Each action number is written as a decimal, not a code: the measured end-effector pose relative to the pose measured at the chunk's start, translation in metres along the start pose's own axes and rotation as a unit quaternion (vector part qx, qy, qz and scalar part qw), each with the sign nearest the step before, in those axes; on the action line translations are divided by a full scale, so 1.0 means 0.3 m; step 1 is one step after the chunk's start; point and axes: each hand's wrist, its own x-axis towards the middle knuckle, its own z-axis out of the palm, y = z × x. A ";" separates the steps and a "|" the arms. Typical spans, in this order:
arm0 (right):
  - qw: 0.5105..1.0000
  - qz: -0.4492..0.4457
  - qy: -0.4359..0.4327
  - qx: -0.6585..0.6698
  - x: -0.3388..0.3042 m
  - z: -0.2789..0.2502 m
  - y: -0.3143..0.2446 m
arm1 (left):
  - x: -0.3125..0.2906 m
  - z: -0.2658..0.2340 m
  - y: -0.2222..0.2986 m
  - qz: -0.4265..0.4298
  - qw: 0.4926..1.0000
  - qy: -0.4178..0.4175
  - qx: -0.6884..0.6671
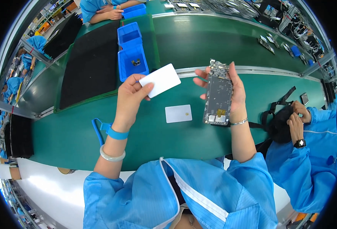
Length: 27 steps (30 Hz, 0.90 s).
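My left hand [135,90] pinches a blank white card [163,80] by its lower left corner, thumb on top. To the right, my right hand [235,89] is wrapped around an opened phone body [218,93], its dark inner side and circuit board facing up, with a small gold patch near the lower end. The fingers reach past its left edge and the thumb runs along the right. Between my hands, flat on the green bench [149,141], lies a second white card [178,113] with a small gold chip. A blue wrist strap [117,132] circles my left wrist.
Two blue bins [129,35] stand behind my left hand; the nearer holds a small part. A black mat [90,65] lies left of them. A metal rail [267,70] separates a belt carrying boards [266,44]. At right, a co-worker's hands [298,118] handle a black bag [281,124].
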 end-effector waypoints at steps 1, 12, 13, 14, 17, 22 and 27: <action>1.000 -0.025 0.003 -0.012 -0.018 -0.019 -0.013 | -0.017 0.003 -0.033 0.009 1.000 -0.023 -0.012; 0.996 -0.083 0.008 0.037 0.025 -0.120 -0.082 | -0.101 0.098 -0.138 0.281 0.805 -0.189 0.488; 0.996 -0.085 0.024 0.013 0.019 -0.116 -0.072 | -0.096 0.103 -0.143 0.295 0.802 -0.191 0.483; 0.995 -0.092 0.034 -0.016 0.021 -0.103 -0.075 | -0.089 0.100 -0.147 0.250 0.804 -0.191 0.504; 0.992 -0.093 0.054 -0.061 0.013 -0.106 -0.041 | -0.048 0.115 -0.164 0.182 0.784 -0.198 0.560; 0.997 -0.057 0.043 0.040 0.001 -0.177 -0.016 | -0.024 0.124 -0.173 0.111 0.763 -0.238 0.590; 0.998 -0.060 0.004 0.030 0.021 -0.193 -0.023 | -0.012 0.099 -0.164 0.099 0.752 -0.252 0.601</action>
